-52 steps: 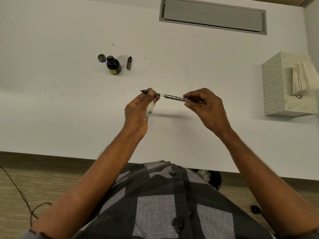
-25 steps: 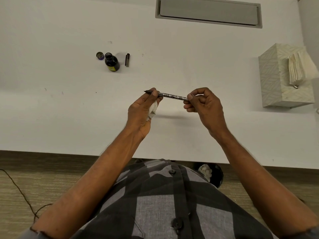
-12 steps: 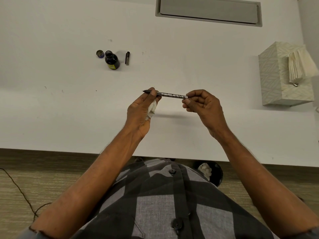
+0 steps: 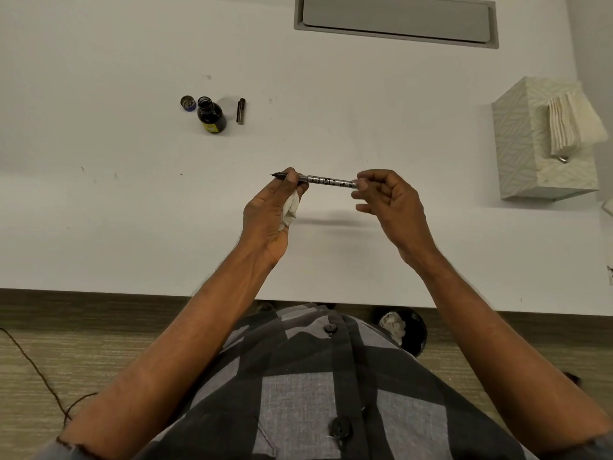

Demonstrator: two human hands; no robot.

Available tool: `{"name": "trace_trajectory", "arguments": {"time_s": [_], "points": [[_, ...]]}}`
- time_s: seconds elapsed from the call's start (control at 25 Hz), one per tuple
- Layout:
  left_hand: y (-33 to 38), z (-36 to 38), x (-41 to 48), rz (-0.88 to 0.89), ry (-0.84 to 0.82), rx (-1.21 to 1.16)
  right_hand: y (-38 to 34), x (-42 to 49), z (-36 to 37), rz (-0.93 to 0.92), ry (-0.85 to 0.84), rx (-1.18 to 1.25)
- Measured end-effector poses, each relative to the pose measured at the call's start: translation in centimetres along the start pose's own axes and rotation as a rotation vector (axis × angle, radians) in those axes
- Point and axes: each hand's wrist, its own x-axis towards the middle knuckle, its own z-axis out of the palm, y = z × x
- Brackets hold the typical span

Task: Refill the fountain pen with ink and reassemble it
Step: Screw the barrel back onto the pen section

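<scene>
I hold the fountain pen (image 4: 326, 181) level above the white desk (image 4: 132, 210), nib pointing left. My left hand (image 4: 273, 210) pinches the grip section near the nib and also keeps a crumpled tissue (image 4: 291, 207) in its palm. My right hand (image 4: 386, 200) grips the barrel's right end with thumb and fingertips. Far back on the left stands the open ink bottle (image 4: 210, 116), with its cap (image 4: 188, 103) to the left and the dark pen cap (image 4: 241, 110) lying to the right.
A patterned tissue box (image 4: 530, 154) with napkins sticking out stands at the right. A grey cable hatch (image 4: 394, 18) is set into the desk's far side. Below the desk's front edge a black bin (image 4: 409, 330) holds a crumpled tissue.
The barrel has slid over the converter onto the grip section, so the pen looks shorter. My right fingers have shifted on the barrel's end; my left hand has kept its hold.
</scene>
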Motion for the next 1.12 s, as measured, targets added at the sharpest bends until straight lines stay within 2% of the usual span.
{"name": "trace_trajectory", "arguments": {"time_s": [0.2, 0.44, 0.68, 1.12], "points": [[0.1, 0.0, -0.1, -0.002, 0.011, -0.01, 0.0, -0.1, 0.0, -0.078, -0.01, 0.015], [0.1, 0.4, -0.5, 0.001, 0.021, -0.038, 0.6, 0.2, 0.6, -0.069, 0.03, -0.01], [0.4, 0.3, -0.4, 0.025, 0.031, -0.018, 0.6, 0.4, 0.1, -0.097, -0.045, 0.028], [1.2, 0.8, -0.2, 0.075, 0.012, -0.046, -0.2, 0.9, 1.0, -0.078, 0.004, 0.052]]}}
